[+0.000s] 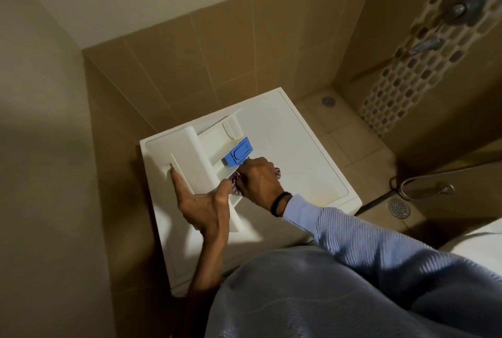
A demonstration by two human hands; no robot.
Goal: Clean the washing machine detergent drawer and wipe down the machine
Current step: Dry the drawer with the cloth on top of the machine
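The white detergent drawer (199, 154) lies out of its slot on top of the white washing machine (304, 153), with a blue insert (238, 151) in one compartment. My left hand (202, 203) grips the drawer's front panel, forefinger stretched along its left side and thumb over the near edge. My right hand (259, 179) holds a bunched checked cloth (237, 183) and presses it into the compartment just below the blue insert. Most of the cloth is hidden under my fingers.
Tiled walls close in behind and left of the machine. To the right lies a shower floor with two drains (398, 208), a hose (423, 188) and wall taps (461, 5). A white fixture edge (480, 240) shows at far right.
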